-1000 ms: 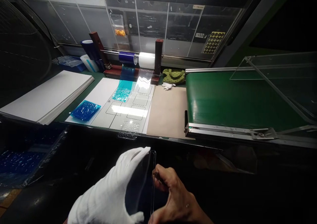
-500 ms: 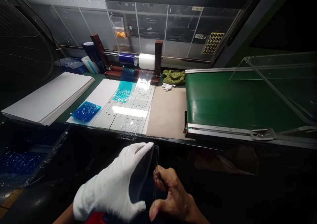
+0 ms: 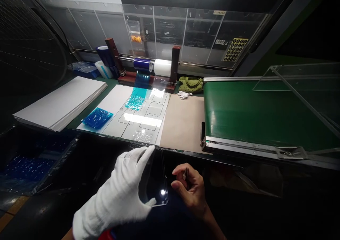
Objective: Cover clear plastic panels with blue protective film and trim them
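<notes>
My left hand (image 3: 120, 183), in a white glove, grips a clear panel with rounded corners (image 3: 157, 180) by its edges, between thumb and fingers. The panel is tilted and catches a bright spot of light near its lower corner. Just right of it, apart from the panel, is my bare right hand (image 3: 190, 190). Its fingers are curled, with thumb and index finger a little apart. A small dark thing with a pale tip (image 3: 185, 173) shows among the curled fingers; its kind cannot be made out.
Beyond the hands lies a sheet with printed outlines (image 3: 124, 126), with blue film pieces (image 3: 97, 118) on it. Film rolls (image 3: 142, 64) hang on a wooden stand (image 3: 175, 66). A paper stack (image 3: 61, 102) is left, brown paper (image 3: 183, 121) centre, a green conveyor belt (image 3: 260, 116) right.
My right hand has moved off the panel's edge to the right. The panel, still in my left hand, has turned so more of its face shows. The camera view has shifted slightly.
</notes>
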Demonstrator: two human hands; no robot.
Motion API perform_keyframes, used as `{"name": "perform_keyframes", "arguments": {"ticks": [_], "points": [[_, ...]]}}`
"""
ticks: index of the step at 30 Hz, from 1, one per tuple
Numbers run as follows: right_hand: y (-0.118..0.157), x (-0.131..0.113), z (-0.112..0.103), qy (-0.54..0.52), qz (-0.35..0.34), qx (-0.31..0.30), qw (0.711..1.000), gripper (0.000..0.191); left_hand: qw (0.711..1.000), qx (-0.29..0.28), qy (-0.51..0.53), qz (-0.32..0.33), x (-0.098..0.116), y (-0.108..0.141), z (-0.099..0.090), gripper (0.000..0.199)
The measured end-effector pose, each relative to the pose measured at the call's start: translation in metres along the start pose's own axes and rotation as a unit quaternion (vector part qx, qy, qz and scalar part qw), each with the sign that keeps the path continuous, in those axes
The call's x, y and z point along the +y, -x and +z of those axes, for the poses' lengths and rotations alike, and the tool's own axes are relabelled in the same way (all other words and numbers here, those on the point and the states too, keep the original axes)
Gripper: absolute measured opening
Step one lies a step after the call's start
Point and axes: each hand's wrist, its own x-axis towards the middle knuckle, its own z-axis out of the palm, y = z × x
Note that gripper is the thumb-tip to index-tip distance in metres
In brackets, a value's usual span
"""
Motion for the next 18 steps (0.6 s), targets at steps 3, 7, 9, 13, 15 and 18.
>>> {"name": "perform_keyframes", "arguments": {"ticks": [3,7,9,13,15,18], "points": [[-0.009,-0.006,0.004,0.007,0.005,-0.040,0.999,0.014,1.000,0.005,-0.007,0.009,0.001,0.002,0.000,0.100],[-0.010,-0.008,0.004,-0.037,0.053,-0.107,0.992,0.024,1.000,-0.004,-0.001,0.009,0.003,0.003,-0.002,0.100],[-0.008,-0.001,0.000,-0.111,0.088,-0.138,0.980,0.033,1.000,0.008,0.000,0.009,0.003,0.003,-0.001,0.101],[-0.015,0.036,-0.011,-0.076,0.099,-0.083,0.989,0.047,0.999,0.050,0.001,-0.002,-0.007,0.004,0.004,0.105],[-0.034,0.061,-0.016,0.138,0.091,-0.014,0.986,0.041,0.996,0.074,0.033,-0.035,-0.016,0.008,0.006,0.106],[-0.076,0.100,-0.023,0.395,0.100,0.023,0.913,0.018,0.963,0.090,0.205,-0.148,-0.027,0.014,0.012,0.102]]}}
